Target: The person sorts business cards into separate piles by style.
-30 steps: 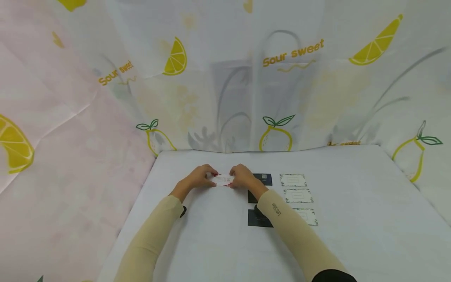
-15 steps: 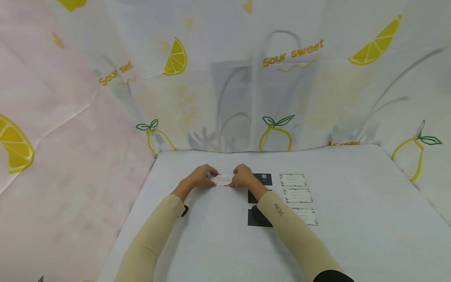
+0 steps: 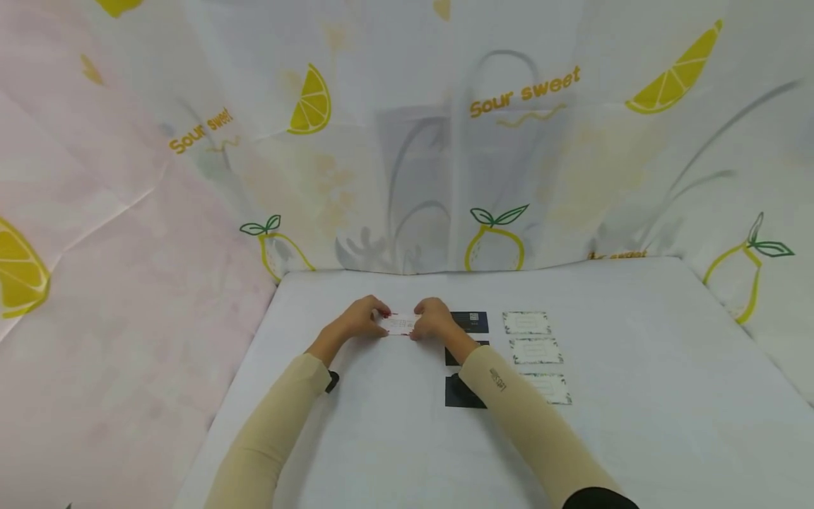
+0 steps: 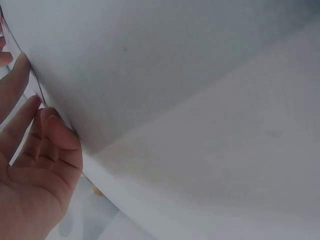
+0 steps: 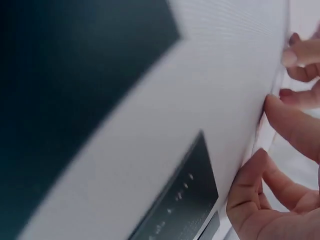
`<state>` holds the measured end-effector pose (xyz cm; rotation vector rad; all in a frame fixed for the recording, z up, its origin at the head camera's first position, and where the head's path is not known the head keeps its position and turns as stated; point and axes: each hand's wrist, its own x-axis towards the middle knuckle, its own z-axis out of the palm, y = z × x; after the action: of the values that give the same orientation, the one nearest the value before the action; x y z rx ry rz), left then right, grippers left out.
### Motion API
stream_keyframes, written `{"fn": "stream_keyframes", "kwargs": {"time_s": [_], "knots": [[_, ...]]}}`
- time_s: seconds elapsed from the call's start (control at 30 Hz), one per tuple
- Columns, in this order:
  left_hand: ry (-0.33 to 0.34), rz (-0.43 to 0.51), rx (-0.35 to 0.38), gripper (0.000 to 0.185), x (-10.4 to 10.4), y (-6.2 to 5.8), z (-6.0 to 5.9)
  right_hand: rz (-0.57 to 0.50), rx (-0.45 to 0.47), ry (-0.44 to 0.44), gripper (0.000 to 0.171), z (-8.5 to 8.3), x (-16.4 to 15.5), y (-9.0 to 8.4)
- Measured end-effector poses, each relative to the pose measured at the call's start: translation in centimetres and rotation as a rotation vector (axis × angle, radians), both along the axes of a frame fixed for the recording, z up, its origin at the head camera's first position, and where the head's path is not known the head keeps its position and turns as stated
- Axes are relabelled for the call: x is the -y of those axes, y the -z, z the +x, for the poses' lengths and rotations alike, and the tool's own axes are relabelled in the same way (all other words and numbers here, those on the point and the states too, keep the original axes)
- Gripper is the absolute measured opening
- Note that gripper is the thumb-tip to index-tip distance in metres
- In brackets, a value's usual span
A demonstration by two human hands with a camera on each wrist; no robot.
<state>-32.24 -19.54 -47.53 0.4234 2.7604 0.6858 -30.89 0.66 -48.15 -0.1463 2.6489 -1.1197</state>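
Observation:
A small white card with red marks at its corners and fine print lies flat towards the far side of the white table. My left hand pinches its left end, thumb on the near edge and fingers on the far edge. At the right end, my right hand grips it in the same way. From the left wrist, my left hand is seen low against the card's thin edge. In the right wrist view, thumb and fingers of my right hand close on the card near the tabletop.
Right of the held card, a column of three dark cards is partly under my right forearm. Farther right stand three white cards with leafy borders, also in a column. A lemon-print curtain rises behind the table.
The right hand slid slightly right along the card, then came back left. The left hand and the card hold their place on the table. The head view has shifted a little.

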Motion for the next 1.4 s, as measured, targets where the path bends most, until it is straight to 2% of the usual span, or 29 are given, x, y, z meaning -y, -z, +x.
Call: {"fn": "stream_keyframes", "kwargs": {"time_s": [0.13, 0.3, 0.57, 0.7, 1.03, 1.3, 1.4], "knots": [[-0.013, 0.000, 0.013, 0.044, -0.02, -0.12, 0.16, 0.061, -0.102, -0.027, 0.050, 0.26, 0.48, 0.19], [-0.017, 0.002, 0.011, 0.045, -0.04, -0.11, 0.19, 0.100, -0.142, -0.035, 0.049, 0.28, 0.71, 0.16], [-0.029, 0.016, 0.021, 0.044, 0.04, 0.06, 0.28, 0.134, -0.129, -0.059, 0.049, 0.44, 0.61, 0.26], [-0.016, 0.023, 0.019, 0.043, 0.03, 0.19, 0.36, 0.134, -0.102, -0.052, 0.050, 0.59, 0.59, 0.28], [0.006, 0.017, 0.006, 0.043, -0.13, 0.15, 0.20, 0.209, -0.112, -0.060, 0.045, 0.32, 0.73, -0.04], [0.065, -0.007, -0.036, 0.042, 0.11, 0.07, 0.02, 0.200, -0.098, -0.073, 0.047, 0.22, 0.54, 0.02], [0.068, -0.011, -0.039, 0.042, 0.13, 0.23, -0.20, 0.191, -0.098, -0.076, 0.047, 0.09, 0.44, 0.06]]}}
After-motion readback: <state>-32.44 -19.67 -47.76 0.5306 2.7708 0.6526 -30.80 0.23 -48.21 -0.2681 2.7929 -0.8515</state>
